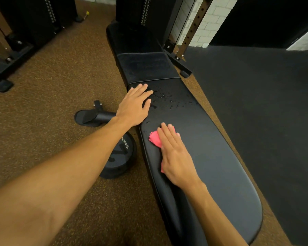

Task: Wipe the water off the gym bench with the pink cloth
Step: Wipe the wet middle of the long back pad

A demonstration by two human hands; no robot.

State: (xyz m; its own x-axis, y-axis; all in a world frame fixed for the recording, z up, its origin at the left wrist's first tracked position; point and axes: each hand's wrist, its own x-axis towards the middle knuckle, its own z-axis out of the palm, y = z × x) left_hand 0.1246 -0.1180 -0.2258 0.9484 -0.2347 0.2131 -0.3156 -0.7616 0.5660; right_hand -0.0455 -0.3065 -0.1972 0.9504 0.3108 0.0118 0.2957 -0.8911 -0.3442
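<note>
Left to right. On the brown floor lies one black weight plate, partly under the left forearm, with one black bench foot just beyond it.

The left hand lies flat on the left edge of the gym bench, fingers straight and slightly spread, gripping nothing. It looks like a brace rather than a working hand.

Just right of its fingertips sits the water: one patch of scattered beads and small pools near the seam of the pad, plus a few stray drops nearer the viewer. The individual drops are too small to count.

The pink cloth, one only, lies on the pad nearer the viewer than the patch and apart from it. It is bunched, with its frilled edge showing beside the right hand, which presses it down with straight, closed fingers and no pinch.

Handling, as judged: the cloth appears light, soft and limp, so it is best driven under a flat palm, since a pinched corner would trail. The bench cover looks smooth and non-absorbent, so water is likely to smear and run before the cloth takes it up.

At far right lies one black floor mat.
</note>
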